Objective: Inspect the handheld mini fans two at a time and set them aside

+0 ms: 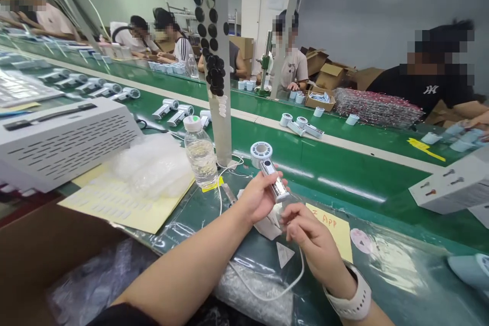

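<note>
Seen from the head-worn camera, we show two bare hands working over a green worktop (pixel 346 181). The left hand (pixel 260 197) is closed around the metallic handle of a handheld device (pixel 272 179), holding it upright with its round, pale ring-shaped head at the top, just above the fingers. The right hand (pixel 307 232), with a white watch (pixel 353 298) on its wrist, lies just beside the lower end of the device, its fingers curled. We cannot tell whether they pinch anything small.

Below the hands, a white cable (pixel 267 288) loops over clear plastic film (pixel 252 265). A white paper triangle (pixel 284 254) lies under the right hand, and a yellow note (pixel 330 229) lies just to its right. Left of the left hand stand a water bottle (pixel 200 153) with a pale cap, a bag of bubble wrap (pixel 153 165) and a yellow sheet of small labels (pixel 122 204). Beyond them sits a white vented box (pixel 64 145), and an open cardboard box (pixel 49 260) lies nearer, to the lower left. Farther ahead of the hands, similar devices (pixel 166 109) lie in a row on the worktop. Across the worktop to the right, a co-worker in a black shirt (pixel 431 84) reaches toward pale parts (pixel 460 137).
</note>
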{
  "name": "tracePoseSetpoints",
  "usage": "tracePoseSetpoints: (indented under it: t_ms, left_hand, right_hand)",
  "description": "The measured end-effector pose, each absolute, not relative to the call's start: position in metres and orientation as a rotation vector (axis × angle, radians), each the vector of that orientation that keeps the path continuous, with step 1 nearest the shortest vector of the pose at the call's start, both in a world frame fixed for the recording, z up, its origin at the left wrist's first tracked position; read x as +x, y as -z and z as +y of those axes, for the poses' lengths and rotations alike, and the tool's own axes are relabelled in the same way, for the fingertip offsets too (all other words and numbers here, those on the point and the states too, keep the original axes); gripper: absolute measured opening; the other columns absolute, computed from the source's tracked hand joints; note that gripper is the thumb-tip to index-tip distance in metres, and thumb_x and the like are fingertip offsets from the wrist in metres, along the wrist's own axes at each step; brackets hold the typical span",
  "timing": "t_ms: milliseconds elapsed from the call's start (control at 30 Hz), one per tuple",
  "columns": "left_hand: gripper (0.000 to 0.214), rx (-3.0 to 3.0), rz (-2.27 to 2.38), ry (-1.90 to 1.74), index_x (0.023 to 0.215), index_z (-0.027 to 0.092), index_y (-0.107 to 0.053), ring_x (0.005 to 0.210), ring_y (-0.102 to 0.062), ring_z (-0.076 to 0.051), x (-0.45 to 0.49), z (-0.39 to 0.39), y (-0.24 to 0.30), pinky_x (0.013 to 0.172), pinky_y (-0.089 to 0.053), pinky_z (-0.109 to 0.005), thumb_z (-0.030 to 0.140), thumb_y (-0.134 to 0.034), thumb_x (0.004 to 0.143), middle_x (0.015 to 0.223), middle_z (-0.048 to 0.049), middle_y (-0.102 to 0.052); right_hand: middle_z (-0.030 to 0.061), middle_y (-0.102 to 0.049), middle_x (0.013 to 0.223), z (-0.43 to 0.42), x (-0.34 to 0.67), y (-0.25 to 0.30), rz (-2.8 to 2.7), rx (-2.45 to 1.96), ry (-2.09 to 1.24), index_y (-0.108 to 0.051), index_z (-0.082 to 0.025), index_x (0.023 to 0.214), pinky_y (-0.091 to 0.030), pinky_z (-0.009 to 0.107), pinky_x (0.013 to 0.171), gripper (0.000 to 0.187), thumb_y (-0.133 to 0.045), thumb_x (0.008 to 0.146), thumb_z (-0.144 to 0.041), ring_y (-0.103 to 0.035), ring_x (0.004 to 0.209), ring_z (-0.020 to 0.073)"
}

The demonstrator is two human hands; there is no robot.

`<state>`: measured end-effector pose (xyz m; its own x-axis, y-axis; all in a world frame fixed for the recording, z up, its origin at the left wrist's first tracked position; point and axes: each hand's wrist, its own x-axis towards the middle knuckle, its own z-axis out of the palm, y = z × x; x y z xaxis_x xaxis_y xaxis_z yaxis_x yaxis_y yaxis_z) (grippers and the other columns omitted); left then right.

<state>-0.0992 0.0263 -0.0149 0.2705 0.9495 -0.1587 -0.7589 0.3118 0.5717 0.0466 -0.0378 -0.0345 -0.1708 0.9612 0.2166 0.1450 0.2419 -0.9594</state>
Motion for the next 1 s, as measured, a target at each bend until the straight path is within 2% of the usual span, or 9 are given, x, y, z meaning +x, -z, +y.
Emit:
tracePoseSetpoints:
  t_ms: [67,167,233,300,367,433,567,800,1000]
  left_hand:
    - [0.049,0.449,0.522,-1.151,0.100,0.019,-0.056,0.070,-0.061,-0.012,-0.099,0.027,0.016,0.069,-0.051,-0.030,0.019,-0.086,0.061,0.083,0.0018,-0.062]
    - [0.050,0.583,0.450,-0.978,0.102,0.019,-0.056,0.068,-0.061,-0.013,-0.094,0.017,0.018,0.067,-0.049,-0.030,0.018,-0.084,0.061,0.082,0.0014,-0.062]
    - [0.043,0.680,0.403,-0.840,0.098,0.019,-0.056,0.066,-0.060,-0.014,-0.089,0.006,0.019,0.064,-0.047,-0.030,0.020,-0.081,0.063,0.080,0.0001,-0.062]
    - [0.040,0.751,0.389,-0.747,0.097,0.019,-0.055,0.064,-0.059,-0.013,-0.083,-0.002,0.019,0.061,-0.044,-0.029,0.019,-0.078,0.065,0.077,-0.0002,-0.061]
    - [0.042,0.787,0.411,-0.708,0.100,0.019,-0.054,0.062,-0.058,-0.013,-0.080,-0.005,0.019,0.060,-0.043,-0.028,0.016,-0.076,0.064,0.077,0.0007,-0.060]
    - [0.046,0.803,0.436,-0.688,0.102,0.020,-0.052,0.062,-0.057,-0.012,-0.078,-0.005,0.020,0.061,-0.042,-0.027,0.014,-0.074,0.063,0.078,0.0014,-0.060]
    - [0.050,0.835,0.434,-0.644,0.108,0.021,-0.048,0.064,-0.057,-0.012,-0.079,-0.004,0.020,0.061,-0.043,-0.028,0.015,-0.074,0.065,0.081,0.0015,-0.059]
    - [0.044,0.954,0.462,-0.686,0.104,0.019,-0.048,0.068,-0.058,-0.014,-0.079,-0.004,0.027,0.064,-0.043,-0.030,0.016,-0.073,0.067,0.084,-0.0006,-0.059]
    - [0.055,1.001,0.472,-0.662,0.114,0.017,-0.046,0.070,-0.057,-0.012,-0.079,0.001,0.035,0.066,-0.045,-0.029,0.017,-0.075,0.068,0.092,-0.0007,-0.058]
  right_hand:
    - [0.0109,-0.066,0.100,-0.032,0.059,0.037,-1.474,-1.215,-0.923,-0.068,-0.023,0.070,-0.049,0.044,0.088,0.045,-0.060,0.088,-0.063,-0.061,0.097,0.0280]
    - [0.0125,-0.065,0.120,-0.026,0.071,0.040,-1.266,-1.277,-0.896,-0.067,-0.025,0.111,-0.047,0.048,0.098,0.049,-0.061,0.086,-0.066,-0.059,0.112,0.0304]
    - [0.0113,-0.060,0.133,-0.027,0.072,0.039,-1.212,-1.146,-1.089,-0.050,-0.029,0.138,-0.054,0.042,0.086,0.064,-0.062,0.086,-0.064,-0.062,0.105,0.0268]
    - [0.0092,-0.059,0.134,-0.029,0.068,0.037,-1.193,-1.019,-1.296,-0.030,-0.035,0.151,-0.054,0.033,0.063,0.081,-0.066,0.083,-0.061,-0.063,0.079,0.0197]
    - [0.0079,-0.060,0.130,-0.032,0.064,0.035,-1.157,-0.977,-1.401,-0.018,-0.038,0.155,-0.045,0.028,0.047,0.096,-0.072,0.079,-0.058,-0.051,0.059,0.0129]
    - [0.0081,-0.061,0.126,-0.033,0.061,0.034,-1.111,-0.969,-1.406,-0.016,-0.037,0.156,-0.041,0.026,0.044,0.100,-0.076,0.076,-0.052,-0.046,0.056,0.0111]
    - [0.0088,-0.060,0.127,-0.036,0.062,0.032,-1.090,-0.978,-1.376,-0.021,-0.035,0.154,-0.039,0.025,0.044,0.095,-0.075,0.077,-0.042,-0.048,0.062,0.0132]
    - [0.0091,-0.057,0.136,-0.036,0.065,0.034,-1.161,-0.934,-1.345,-0.028,-0.034,0.152,-0.046,0.029,0.053,0.084,-0.071,0.080,-0.038,-0.059,0.080,0.0193]
    - [0.0073,-0.057,0.132,-0.032,0.065,0.037,-1.155,-0.912,-1.384,-0.035,-0.037,0.146,-0.046,0.031,0.053,0.077,-0.073,0.079,-0.042,-0.059,0.084,0.0227]
